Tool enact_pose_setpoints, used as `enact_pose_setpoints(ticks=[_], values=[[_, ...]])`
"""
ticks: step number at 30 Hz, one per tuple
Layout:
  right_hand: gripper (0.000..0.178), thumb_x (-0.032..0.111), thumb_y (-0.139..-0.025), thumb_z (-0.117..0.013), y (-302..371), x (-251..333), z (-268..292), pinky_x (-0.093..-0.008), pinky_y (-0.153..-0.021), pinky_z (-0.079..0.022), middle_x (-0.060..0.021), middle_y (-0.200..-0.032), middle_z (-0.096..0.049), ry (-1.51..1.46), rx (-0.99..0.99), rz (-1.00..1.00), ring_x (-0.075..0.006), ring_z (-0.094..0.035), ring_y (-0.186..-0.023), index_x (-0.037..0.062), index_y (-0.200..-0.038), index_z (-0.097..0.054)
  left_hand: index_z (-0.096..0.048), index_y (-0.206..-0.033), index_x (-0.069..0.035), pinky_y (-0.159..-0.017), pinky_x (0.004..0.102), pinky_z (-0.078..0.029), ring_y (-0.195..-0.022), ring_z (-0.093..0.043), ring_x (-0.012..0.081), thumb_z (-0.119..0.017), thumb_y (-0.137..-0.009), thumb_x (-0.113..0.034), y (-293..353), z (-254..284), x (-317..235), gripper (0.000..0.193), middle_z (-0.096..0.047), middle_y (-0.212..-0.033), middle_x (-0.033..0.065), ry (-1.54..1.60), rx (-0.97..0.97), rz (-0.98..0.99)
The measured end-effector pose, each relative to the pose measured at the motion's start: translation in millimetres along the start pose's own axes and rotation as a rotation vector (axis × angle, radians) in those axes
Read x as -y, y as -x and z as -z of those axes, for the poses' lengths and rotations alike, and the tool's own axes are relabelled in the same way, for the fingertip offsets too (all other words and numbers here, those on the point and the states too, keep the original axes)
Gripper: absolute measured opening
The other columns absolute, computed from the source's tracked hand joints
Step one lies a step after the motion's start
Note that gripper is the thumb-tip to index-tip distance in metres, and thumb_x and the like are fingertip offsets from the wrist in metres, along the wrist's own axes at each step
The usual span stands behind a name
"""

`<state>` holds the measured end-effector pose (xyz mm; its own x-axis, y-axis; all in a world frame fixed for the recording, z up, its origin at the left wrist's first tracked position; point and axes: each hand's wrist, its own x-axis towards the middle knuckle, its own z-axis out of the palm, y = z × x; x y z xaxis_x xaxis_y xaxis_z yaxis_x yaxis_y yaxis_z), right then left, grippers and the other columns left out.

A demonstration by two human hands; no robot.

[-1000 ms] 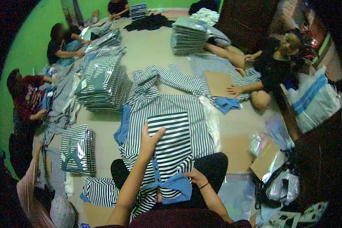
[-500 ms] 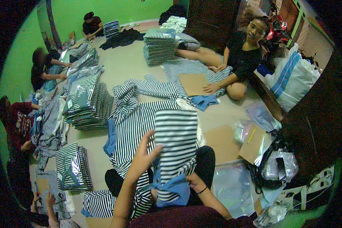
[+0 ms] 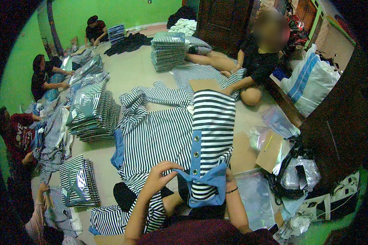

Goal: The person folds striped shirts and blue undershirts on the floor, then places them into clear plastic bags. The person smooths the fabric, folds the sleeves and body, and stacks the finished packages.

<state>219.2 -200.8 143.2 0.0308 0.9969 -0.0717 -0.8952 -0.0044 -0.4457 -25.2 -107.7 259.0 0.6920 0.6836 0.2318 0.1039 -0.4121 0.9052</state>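
A folded black-and-white striped shirt [image 3: 213,116] hangs upright in front of me, its collar end toward my body. Down its front runs a blue placket [image 3: 196,152] with round fasteners, and the collar [image 3: 210,183] is blue too. My left hand [image 3: 158,178] pinches the left collar tip between thumb and fingers. At the collar's right side, my right hand [image 3: 229,180] is closed on the shirt, its fingers partly hidden behind the cloth; a dark bracelet circles that wrist. Beneath lies another striped shirt [image 3: 155,139], spread on the floor with a blue cuff.
Stacks of bagged, folded shirts [image 3: 95,112] stand left, with a smaller stack [image 3: 78,181] nearer me. Cardboard [image 3: 272,152], clear plastic bags [image 3: 255,200] and a black bag [image 3: 288,163] lie right. A person [image 3: 259,61] sits ahead; several others work along the left.
The folded shirt has shifted right and turned, so its placket shows fully. My left hand has moved down from the shirt's side to pinch the collar tip. My right hand has moved right and up.
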Motion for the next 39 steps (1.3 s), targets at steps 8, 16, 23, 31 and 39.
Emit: enact_pose_setpoints(ticks=[8, 16, 23, 31, 39], values=[[0.041, 0.012, -0.074, -0.056, -1.6, -16.8, -28.2, -0.0306, -0.081, -0.043, -0.0081, -0.106, -0.050, 0.080, 0.053, -0.154, -0.0186, -0.051, -0.094, 0.0058, -0.113, -0.042, -0.044, -0.100, -0.001, -0.062, 0.0221, -0.041, -0.072, -0.047, 0.0132, -0.057, -0.067, -0.002, -2.3, -31.8, 0.8, 0.036, -0.048, -0.084, 0.0062, 0.065, -0.287, 0.251], [0.033, 0.014, -0.071, -0.061, -14.2, -15.7, -48.2, -0.0307, -0.074, -0.045, -0.0066, -0.094, -0.057, 0.313, -0.099, -0.070, -0.0182, -0.055, -0.086, 0.0062, -0.101, -0.051, -0.041, -0.110, 0.000, -0.081, 0.0291, -0.037, -0.091, -0.047, 0.0149, -0.055, -0.076, -0.020, 12.6, -34.9, -11.4, 0.041, -0.049, -0.100, 0.0111, 0.659, -0.307, 0.500], [0.044, 0.010, -0.065, -0.066, -13.5, -11.9, -79.3, -0.0300, -0.078, -0.041, -0.0053, -0.095, -0.056, 0.536, -0.145, -0.069, -0.0163, -0.053, -0.087, 0.0044, -0.105, -0.049, -0.045, -0.103, 0.004, -0.067, 0.0261, -0.045, -0.073, -0.055, 0.0149, -0.069, -0.063, -0.025, 5.6, -24.3, -20.2, 0.055, -0.057, -0.086, 0.0089, 0.405, -0.235, 0.423], [0.060, 0.008, -0.062, -0.067, -10.0, -6.7, -97.4, -0.0309, -0.084, -0.038, -0.0067, -0.105, -0.052, 0.685, -0.198, -0.035, -0.0179, -0.049, -0.097, 0.0056, -0.115, -0.040, -0.048, -0.100, 0.005, -0.075, 0.0254, -0.040, -0.078, -0.052, 0.0137, -0.063, -0.069, -0.022, 4.3, -8.6, -20.5, 0.043, -0.056, -0.087, 0.0090, 0.767, -0.149, 0.634], [0.051, 0.010, -0.060, -0.070, -23.0, 0.2, -113.1, -0.0268, -0.076, -0.042, -0.0053, -0.096, -0.055, 0.806, -0.108, -0.015, -0.0147, -0.052, -0.086, 0.0003, -0.105, -0.047, -0.039, -0.111, 0.006, -0.081, 0.0276, -0.039, -0.089, -0.052, 0.0177, -0.072, -0.060, -0.028, -18.4, 8.2, -27.8, 0.069, -0.052, -0.101, 0.0129, 0.319, -0.062, 0.449]])
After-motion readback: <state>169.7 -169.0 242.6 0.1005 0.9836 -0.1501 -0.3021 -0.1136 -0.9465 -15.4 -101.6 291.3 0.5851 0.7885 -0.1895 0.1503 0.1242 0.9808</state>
